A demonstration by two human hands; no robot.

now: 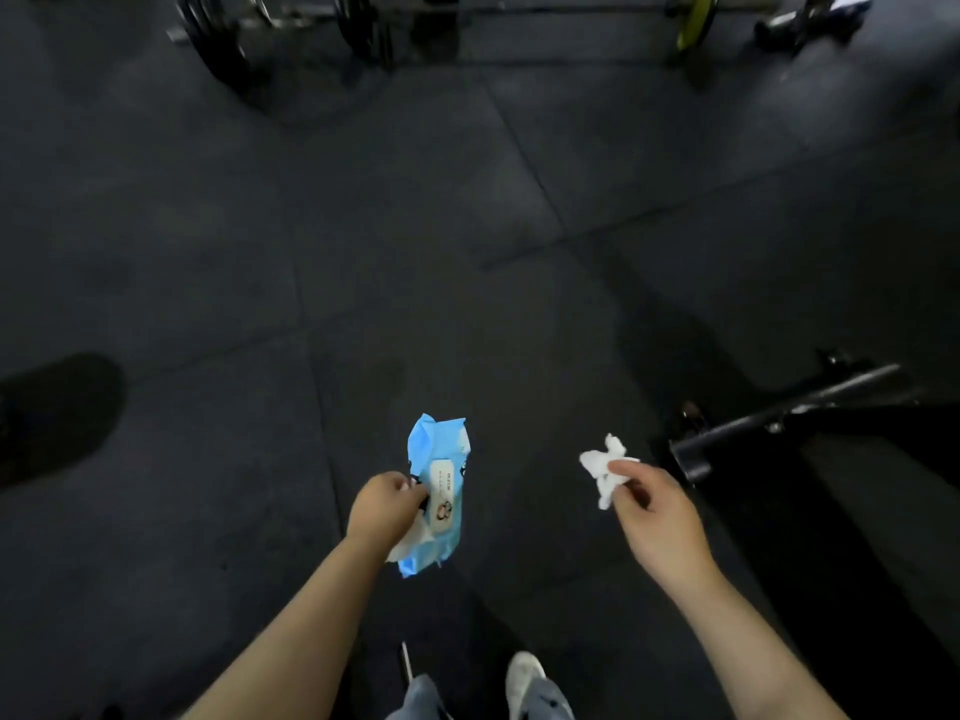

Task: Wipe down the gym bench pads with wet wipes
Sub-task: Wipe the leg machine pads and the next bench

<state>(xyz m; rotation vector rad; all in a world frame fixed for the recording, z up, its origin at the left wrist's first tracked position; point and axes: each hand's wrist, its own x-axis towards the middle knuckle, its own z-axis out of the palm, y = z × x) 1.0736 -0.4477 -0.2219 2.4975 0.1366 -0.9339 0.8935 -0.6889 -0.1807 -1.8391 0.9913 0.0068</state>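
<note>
Head view: my left hand (383, 504) grips the wipe pack (439, 491), my right hand (655, 504) pinches a crumpled wipe (605, 467) that could slip to the floor (208, 252).

A soft blue plastic pack of wet wipes (439, 491) with a white flip lid hangs lengthwise above the dark floor, gripped at its left side; a crumpled white wet wipe (605, 472) is pinched to its right, well apart.

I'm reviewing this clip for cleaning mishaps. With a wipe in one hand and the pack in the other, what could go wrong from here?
1. The right hand only pinches the crumpled wipe at one edge; it could slip onto the floor.
2. The left hand holds the pack with another wipe hanging out, which may fall out or dry.
3. The bench frame sits low near the feet, a likely trip hazard.
</note>
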